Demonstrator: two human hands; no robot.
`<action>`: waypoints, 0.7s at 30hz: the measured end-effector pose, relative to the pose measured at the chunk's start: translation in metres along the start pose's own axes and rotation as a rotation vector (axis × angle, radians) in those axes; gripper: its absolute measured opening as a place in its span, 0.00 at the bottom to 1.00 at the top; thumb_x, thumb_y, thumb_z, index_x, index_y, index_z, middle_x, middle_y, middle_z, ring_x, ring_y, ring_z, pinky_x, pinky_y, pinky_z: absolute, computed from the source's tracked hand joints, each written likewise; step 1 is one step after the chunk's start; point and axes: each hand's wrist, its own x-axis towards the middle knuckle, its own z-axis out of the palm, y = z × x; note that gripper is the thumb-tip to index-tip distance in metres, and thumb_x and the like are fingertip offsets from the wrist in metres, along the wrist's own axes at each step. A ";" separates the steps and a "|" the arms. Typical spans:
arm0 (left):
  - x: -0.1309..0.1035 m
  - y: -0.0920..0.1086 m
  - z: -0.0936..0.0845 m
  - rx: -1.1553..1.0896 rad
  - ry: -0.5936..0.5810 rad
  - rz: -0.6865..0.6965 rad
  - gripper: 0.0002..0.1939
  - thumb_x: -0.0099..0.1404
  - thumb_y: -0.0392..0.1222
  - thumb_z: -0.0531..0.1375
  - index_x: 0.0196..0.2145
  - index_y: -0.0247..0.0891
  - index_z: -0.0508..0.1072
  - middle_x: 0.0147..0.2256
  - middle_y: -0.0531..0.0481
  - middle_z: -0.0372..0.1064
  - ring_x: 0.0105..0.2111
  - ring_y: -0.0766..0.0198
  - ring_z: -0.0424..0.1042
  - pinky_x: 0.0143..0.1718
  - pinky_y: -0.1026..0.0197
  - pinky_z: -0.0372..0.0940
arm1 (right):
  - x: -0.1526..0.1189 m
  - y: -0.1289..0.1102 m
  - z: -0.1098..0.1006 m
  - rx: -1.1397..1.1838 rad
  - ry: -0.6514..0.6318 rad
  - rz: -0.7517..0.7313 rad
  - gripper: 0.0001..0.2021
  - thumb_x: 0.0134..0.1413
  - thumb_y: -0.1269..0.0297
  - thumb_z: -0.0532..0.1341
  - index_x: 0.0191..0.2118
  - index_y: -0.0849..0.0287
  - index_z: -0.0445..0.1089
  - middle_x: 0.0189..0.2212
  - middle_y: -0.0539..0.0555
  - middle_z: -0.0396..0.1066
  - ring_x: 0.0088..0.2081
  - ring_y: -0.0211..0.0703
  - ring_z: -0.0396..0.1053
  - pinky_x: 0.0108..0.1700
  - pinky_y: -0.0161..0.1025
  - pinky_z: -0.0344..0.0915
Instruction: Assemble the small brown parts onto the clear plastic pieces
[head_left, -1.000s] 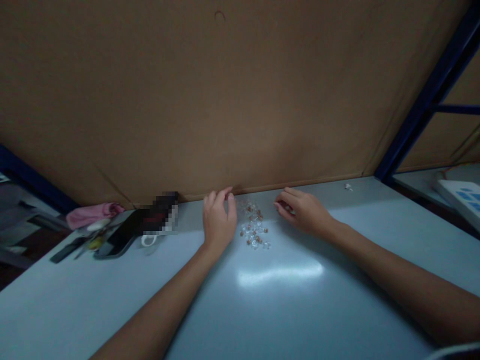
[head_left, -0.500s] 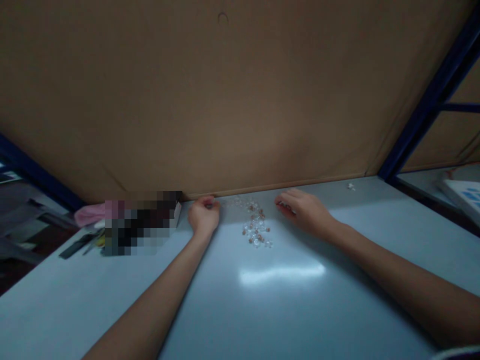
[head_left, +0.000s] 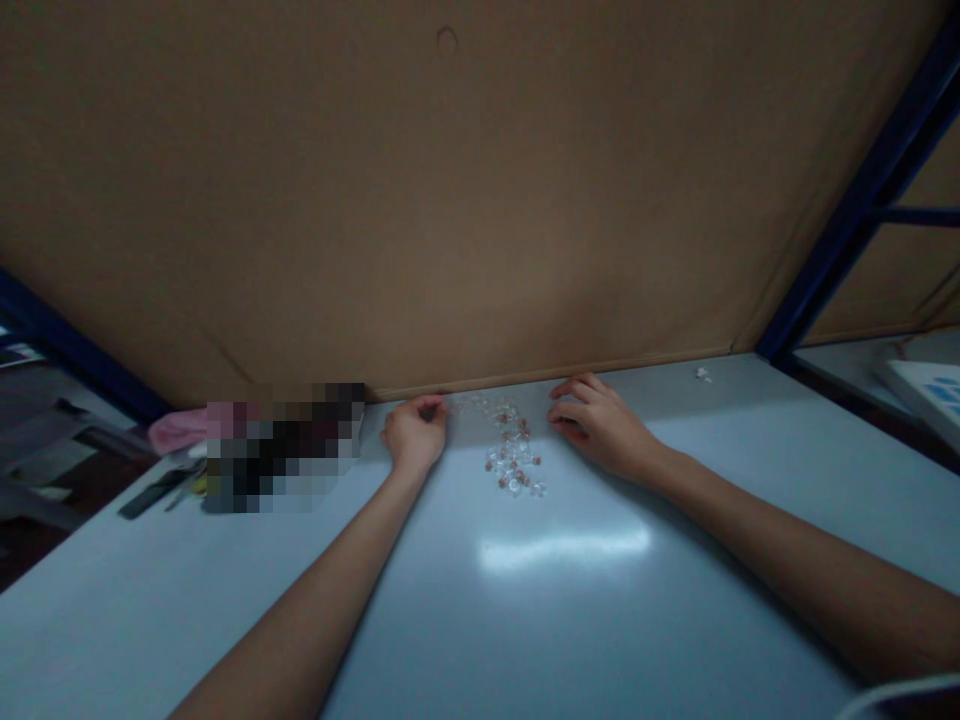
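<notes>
A loose cluster of small clear pieces [head_left: 514, 450], several with brown bits like tiny corks, lies on the table between my hands. At its left edge my left hand [head_left: 417, 432] is closed, thumb and fingertips pinched together beside the farthest clear pieces. Whatever the pinch holds is too small to make out. On the other side, my right hand [head_left: 600, 425] rests with curved fingers spread apart. Its fingertips are just to the right of the cluster, and nothing shows in them.
A brown board [head_left: 480, 220] rises behind the grey table [head_left: 600, 630]. At left are a blurred-out box-like area [head_left: 285, 455], a pink cloth [head_left: 177, 430] and a dark flat object [head_left: 153, 492]. A white scrap [head_left: 702, 374] lies far right, near a blue frame post [head_left: 832, 230].
My left hand has shifted slightly right, toward the cluster. The fingers of my right hand have spread from a more closed curl. The cluster looks much the same.
</notes>
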 end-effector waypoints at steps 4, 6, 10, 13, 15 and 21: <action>0.000 0.001 0.001 -0.028 -0.007 0.023 0.10 0.65 0.46 0.65 0.42 0.44 0.84 0.42 0.45 0.84 0.45 0.51 0.80 0.48 0.51 0.70 | -0.001 0.003 0.002 0.007 0.017 0.003 0.08 0.66 0.73 0.63 0.41 0.57 0.80 0.51 0.64 0.75 0.59 0.59 0.65 0.56 0.59 0.67; -0.001 0.001 0.002 -0.045 -0.014 0.036 0.10 0.65 0.45 0.65 0.42 0.44 0.84 0.42 0.45 0.84 0.45 0.51 0.80 0.49 0.52 0.70 | -0.001 0.004 0.003 0.012 0.025 0.001 0.09 0.66 0.74 0.62 0.41 0.56 0.80 0.51 0.64 0.75 0.59 0.59 0.65 0.56 0.59 0.67; -0.001 0.004 0.002 -0.063 -0.025 0.043 0.08 0.67 0.44 0.64 0.40 0.44 0.84 0.42 0.47 0.84 0.46 0.52 0.80 0.50 0.53 0.70 | -0.001 0.006 0.004 0.007 0.018 0.002 0.08 0.66 0.73 0.62 0.41 0.57 0.80 0.51 0.64 0.74 0.60 0.60 0.65 0.57 0.59 0.67; -0.003 0.009 -0.001 -0.056 -0.006 0.035 0.09 0.67 0.43 0.63 0.41 0.43 0.83 0.43 0.46 0.83 0.47 0.51 0.80 0.52 0.51 0.69 | -0.001 0.006 0.004 0.006 0.013 0.010 0.08 0.66 0.73 0.62 0.41 0.57 0.80 0.51 0.65 0.74 0.59 0.59 0.64 0.57 0.59 0.67; -0.006 0.017 -0.005 -0.029 0.062 0.091 0.10 0.67 0.42 0.63 0.43 0.42 0.83 0.45 0.44 0.83 0.49 0.49 0.79 0.54 0.48 0.68 | -0.001 0.006 0.005 0.001 0.012 0.013 0.08 0.66 0.73 0.62 0.41 0.57 0.80 0.51 0.64 0.74 0.59 0.59 0.65 0.58 0.58 0.66; -0.035 0.047 -0.011 -0.097 -0.097 0.744 0.08 0.72 0.39 0.60 0.40 0.41 0.80 0.41 0.46 0.81 0.47 0.52 0.76 0.55 0.48 0.67 | -0.001 0.003 0.002 -0.008 0.029 0.012 0.07 0.65 0.72 0.63 0.44 0.58 0.79 0.51 0.64 0.74 0.59 0.59 0.64 0.57 0.57 0.66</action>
